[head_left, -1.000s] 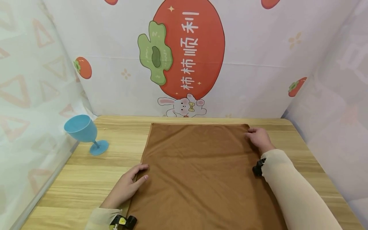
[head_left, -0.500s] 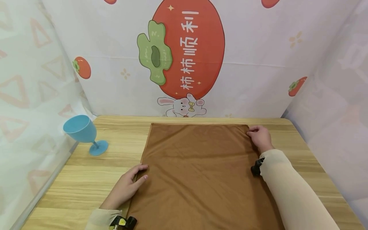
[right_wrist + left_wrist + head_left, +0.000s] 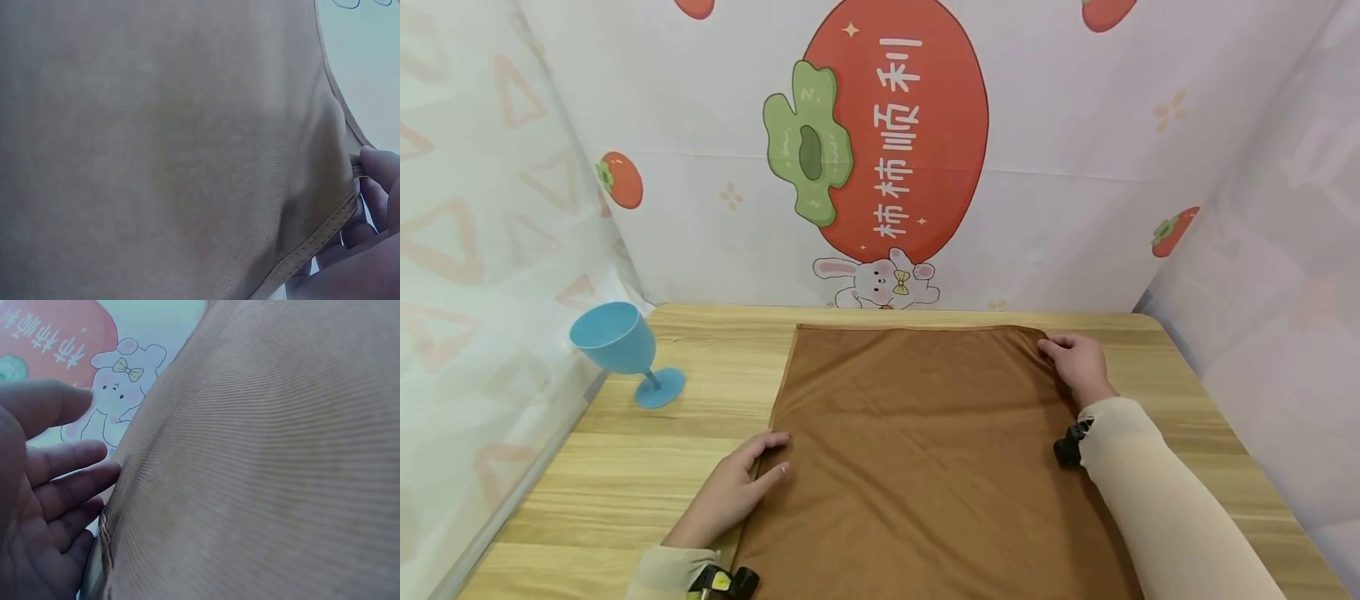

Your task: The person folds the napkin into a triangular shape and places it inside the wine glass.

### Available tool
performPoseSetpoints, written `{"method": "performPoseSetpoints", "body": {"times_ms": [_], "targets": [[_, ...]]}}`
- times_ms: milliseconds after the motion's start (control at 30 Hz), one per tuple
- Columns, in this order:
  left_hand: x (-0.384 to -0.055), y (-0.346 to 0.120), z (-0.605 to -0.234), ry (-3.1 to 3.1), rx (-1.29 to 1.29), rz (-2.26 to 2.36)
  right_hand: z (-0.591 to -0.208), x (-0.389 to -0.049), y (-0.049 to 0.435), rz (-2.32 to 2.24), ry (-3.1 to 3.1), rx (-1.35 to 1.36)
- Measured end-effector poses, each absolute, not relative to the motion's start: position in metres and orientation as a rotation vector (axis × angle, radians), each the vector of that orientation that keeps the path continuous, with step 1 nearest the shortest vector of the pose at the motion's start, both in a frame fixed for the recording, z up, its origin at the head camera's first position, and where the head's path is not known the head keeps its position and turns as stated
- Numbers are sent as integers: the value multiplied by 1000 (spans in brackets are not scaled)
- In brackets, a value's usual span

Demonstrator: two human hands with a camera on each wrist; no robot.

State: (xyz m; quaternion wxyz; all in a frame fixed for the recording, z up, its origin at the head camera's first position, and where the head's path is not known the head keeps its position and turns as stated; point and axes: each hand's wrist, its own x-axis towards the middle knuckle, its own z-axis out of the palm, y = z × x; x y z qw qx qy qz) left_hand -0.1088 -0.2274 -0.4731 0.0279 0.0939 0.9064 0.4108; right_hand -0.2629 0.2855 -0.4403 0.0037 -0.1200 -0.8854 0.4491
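Observation:
A brown cloth (image 3: 917, 450) lies spread over the wooden table, with shallow creases across it. At its far right corner my right hand (image 3: 1078, 362) pinches the hem between thumb and fingers; in the right wrist view the stitched edge (image 3: 322, 234) runs up to that hand (image 3: 369, 219). My left hand (image 3: 730, 487) rests at the cloth's left edge, fingers relaxed and fairly straight. In the left wrist view the fingertips of the left hand (image 3: 56, 494) are right at the hem, thumb spread apart from them.
A blue plastic goblet (image 3: 617, 340) stands on the wooden table (image 3: 647, 467) at the far left. Behind the table hangs a white backdrop (image 3: 1060, 225) with a large persimmon print, and pale curtains (image 3: 1285, 250) close in both sides.
My right hand has closed its thumb and fingers on the cloth's far right corner, and that corner now lifts and bends slightly inward. The left hand stays in place.

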Motion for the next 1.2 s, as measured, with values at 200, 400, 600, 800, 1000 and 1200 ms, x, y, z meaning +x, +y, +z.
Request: {"method": "performPoseSetpoints", "body": {"times_ms": [200, 400, 600, 800, 1000, 1200], "targets": [[-110, -230, -474, 2810, 337, 1181, -436, -258, 278, 1393, -2729, -333], [-109, -231, -474, 2803, 343, 1158, -433, -254, 272, 1495, -2697, -324], [-110, -232, -475, 2802, 356, 1169, -431, -249, 270, 1569, -2664, -307], [-109, -233, -475, 2813, 369, 1170, -433, -245, 268, 1571, -2641, -259], [-110, -232, -475, 2803, 368, 1194, -432, -239, 263, 1528, -2622, -233], [-109, -232, -475, 2777, 344, 1219, -428, -231, 255, 1544, -2590, -219]]}}
